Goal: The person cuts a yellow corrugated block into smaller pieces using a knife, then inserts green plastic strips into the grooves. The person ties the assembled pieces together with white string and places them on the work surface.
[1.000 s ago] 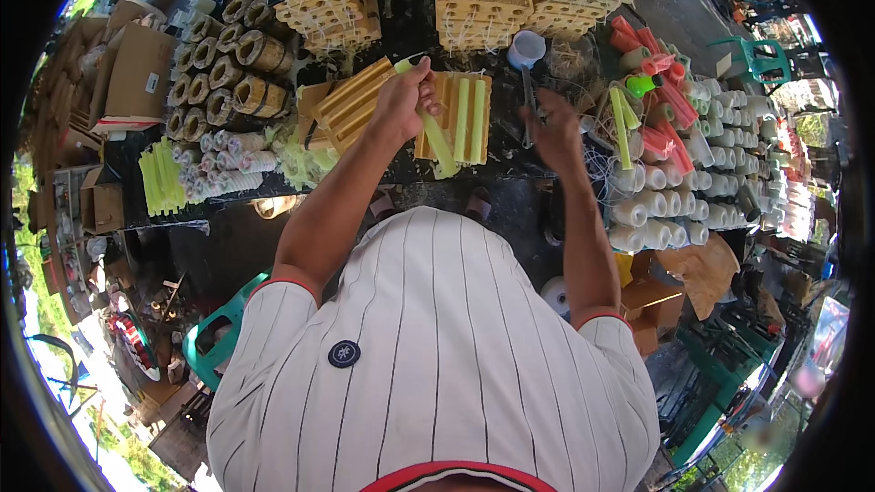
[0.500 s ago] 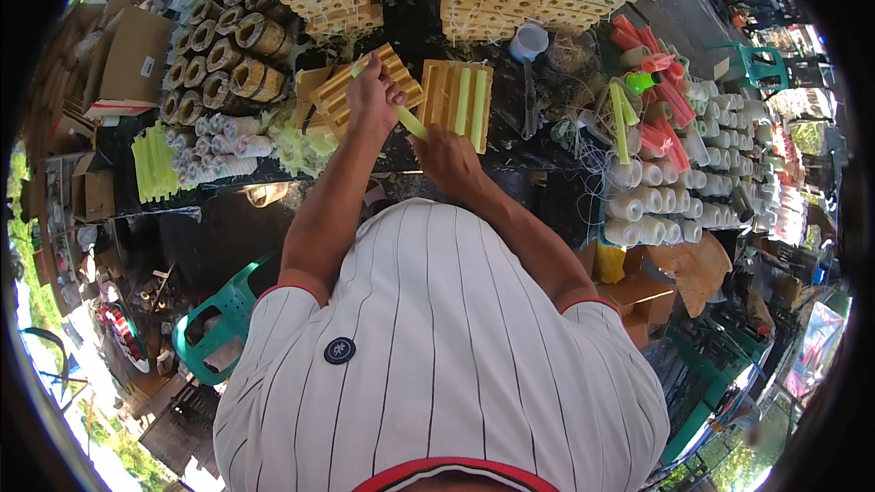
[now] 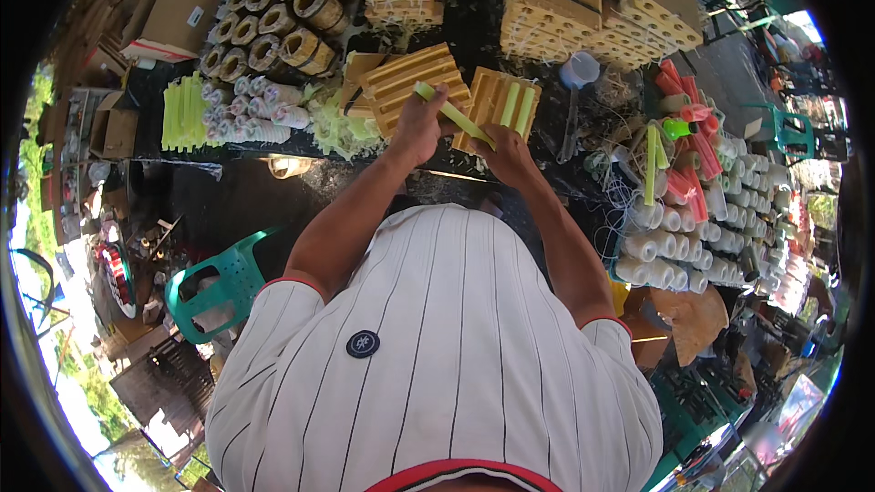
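Note:
A slim yellow-green stick [image 3: 460,118] slants across in front of me, held between my two hands. My left hand [image 3: 421,128] is closed around its upper left part, and the tip pokes out above the fingers. At its lower right end, the fingers of my right hand [image 3: 508,158] pinch it. Behind my left hand lies a tilted tan grooved board [image 3: 410,77]. Just beyond my right hand is a second grooved board [image 3: 488,91], with two yellow-green sticks [image 3: 517,107] lying in its grooves.
Shredded pale green material [image 3: 342,123], white rolls [image 3: 264,109] and a bundle of green sticks [image 3: 184,114] lie left. Thick brown tubes [image 3: 305,50] and stacked boards [image 3: 551,14] stand behind. A white cup [image 3: 580,70], red pieces [image 3: 697,150] and pale spools [image 3: 656,246] are right.
The whole view has shifted, so the table appears farther right. My left hand has turned on the stick, and more of the stick shows between my hands. Both hands keep hold of it.

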Tool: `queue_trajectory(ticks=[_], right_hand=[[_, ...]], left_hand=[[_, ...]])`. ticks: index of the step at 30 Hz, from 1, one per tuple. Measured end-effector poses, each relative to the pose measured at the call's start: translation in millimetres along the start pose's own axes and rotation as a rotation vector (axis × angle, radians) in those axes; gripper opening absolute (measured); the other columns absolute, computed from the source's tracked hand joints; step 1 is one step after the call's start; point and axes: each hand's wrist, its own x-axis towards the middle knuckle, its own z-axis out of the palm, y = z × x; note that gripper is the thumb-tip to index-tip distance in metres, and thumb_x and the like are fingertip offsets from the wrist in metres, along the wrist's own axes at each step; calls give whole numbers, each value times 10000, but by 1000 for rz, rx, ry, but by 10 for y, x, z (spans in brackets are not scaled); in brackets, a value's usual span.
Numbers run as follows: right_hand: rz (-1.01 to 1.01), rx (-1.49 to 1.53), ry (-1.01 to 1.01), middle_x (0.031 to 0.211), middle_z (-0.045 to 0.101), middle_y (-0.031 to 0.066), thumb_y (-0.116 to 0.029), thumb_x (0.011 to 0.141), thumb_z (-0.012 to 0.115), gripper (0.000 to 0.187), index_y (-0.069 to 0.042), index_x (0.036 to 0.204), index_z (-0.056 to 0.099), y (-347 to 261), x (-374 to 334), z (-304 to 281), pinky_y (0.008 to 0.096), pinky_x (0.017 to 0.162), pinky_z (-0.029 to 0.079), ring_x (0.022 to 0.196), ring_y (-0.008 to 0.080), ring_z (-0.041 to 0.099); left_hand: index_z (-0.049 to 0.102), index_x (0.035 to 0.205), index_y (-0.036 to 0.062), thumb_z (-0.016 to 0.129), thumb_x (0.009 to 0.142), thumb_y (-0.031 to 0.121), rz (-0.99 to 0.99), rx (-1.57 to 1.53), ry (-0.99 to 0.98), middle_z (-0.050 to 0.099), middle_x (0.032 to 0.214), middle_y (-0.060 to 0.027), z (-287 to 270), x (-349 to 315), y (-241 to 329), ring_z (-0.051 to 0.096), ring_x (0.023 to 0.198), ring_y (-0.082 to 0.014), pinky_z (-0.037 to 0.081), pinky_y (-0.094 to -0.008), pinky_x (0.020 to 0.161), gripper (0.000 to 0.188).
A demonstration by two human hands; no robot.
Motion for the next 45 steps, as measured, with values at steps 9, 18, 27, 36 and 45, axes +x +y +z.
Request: queue_trajectory(ticks=[9, 18, 27, 36, 45], right_hand=[[-533, -13, 236, 756, 654, 206, -102, 1013, 679, 138, -5, 934, 622, -106, -30, 687, 455, 563, 493, 648, 378, 669], [-211, 161, -301, 654, 560, 177, -251, 1051, 666, 334, 11, 855, 603, -649, 294, 774, 410, 555, 437, 548, 299, 502], [-427, -125, -334, 789, 618, 259, -147, 990, 690, 233, 33, 973, 544, -2171, 927, 1375, 483, 673, 480, 753, 418, 646], [-148, -99, -340, 734, 548, 115, -89, 950, 693, 146, 0, 986, 583, -2371, 1341, 1862, 395, 665, 477, 682, 233, 558], [-104, -337, 55, 861, 682, 177, -67, 902, 707, 105, -22, 943, 621, -795, 1057, 1742, 486, 732, 516, 833, 422, 675]], left_hand=[[615, 1114, -97, 728, 996, 52, 58, 114, 5, 688, 997, -132, -621, -503, -47, 748, 907, -238, 688, -371, 820, 221], [655, 1115, -41, 770, 969, 87, 314, -111, 262, 742, 972, -132, -1526, -878, 268, 776, 886, -240, 685, -374, 759, 226], [590, 1185, 3, 703, 1021, 97, 438, -202, 421, 725, 1078, -135, -2475, -1093, 1138, 759, 994, -251, 692, -406, 827, 220], [672, 1116, 17, 750, 1010, 237, 626, 324, 800, 711, 833, -44, -3619, -848, 2334, 687, 788, -120, 541, -315, 624, 257], [714, 1160, 70, 640, 971, 573, 222, 1814, 1301, 765, 1100, -212, -7170, 616, 3836, 740, 1032, -429, 583, -549, 867, 542]])
